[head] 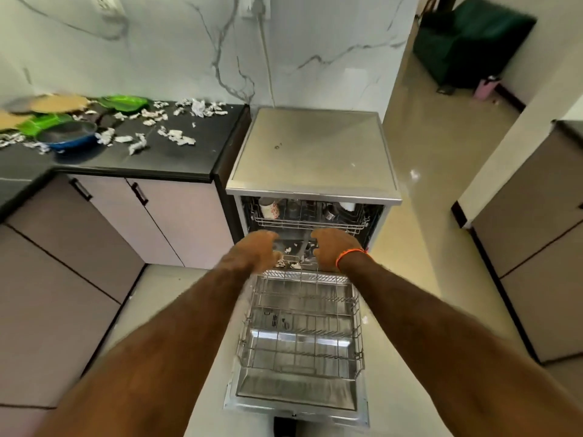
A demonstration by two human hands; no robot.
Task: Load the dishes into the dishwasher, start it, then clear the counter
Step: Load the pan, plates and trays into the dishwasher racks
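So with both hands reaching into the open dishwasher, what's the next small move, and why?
Probably pick the paper scraps off the tub floor. The left hand and right hand are poised just over them, the pulled-out lower rack is empty, and dishes wait on the counter.

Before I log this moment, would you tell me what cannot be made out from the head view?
- Left hand and right hand: motion blur hides whether they grip anything.
- Dishwasher floor: the hands cover most of it.
- Upper rack: the dishwasher top hides its rear.
- Plates on the counter: blurred, cut off by the left edge.
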